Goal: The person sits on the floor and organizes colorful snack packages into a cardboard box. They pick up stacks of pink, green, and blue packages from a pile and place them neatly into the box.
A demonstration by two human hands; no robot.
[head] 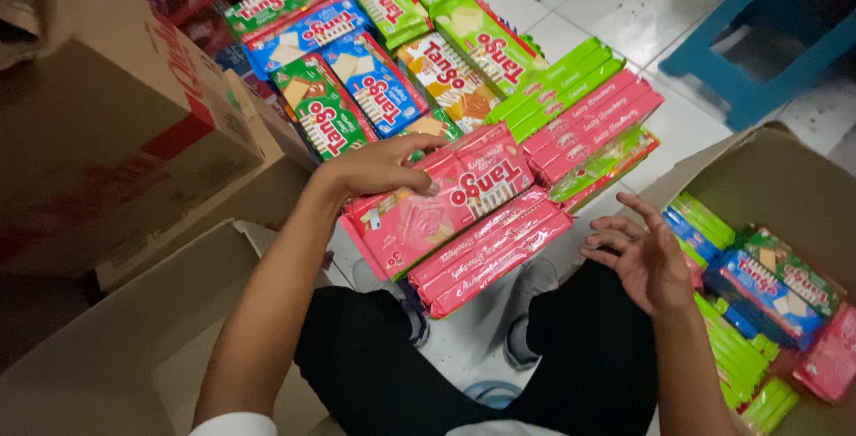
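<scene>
My left hand [382, 167] grips the upper left edge of a flat pink wafer pack [441, 204], which lies face up on a stack of more pink packs [486, 253] standing on edge. My right hand [644, 253] hovers open, palm up, just right of that stack and holds nothing. It is beside the rim of a cardboard box [785, 173] that holds blue, green and pink packs [771, 289]. Beyond my left hand, rows of green, blue and orange wafer packs [374, 79] lie on the floor.
Large cardboard boxes [107, 124] stand at the left, and an open one [116, 347] sits by my left knee. A blue plastic stool [767, 35] stands on the white tile floor at the top right. My legs in dark trousers [571, 356] are folded below the stack.
</scene>
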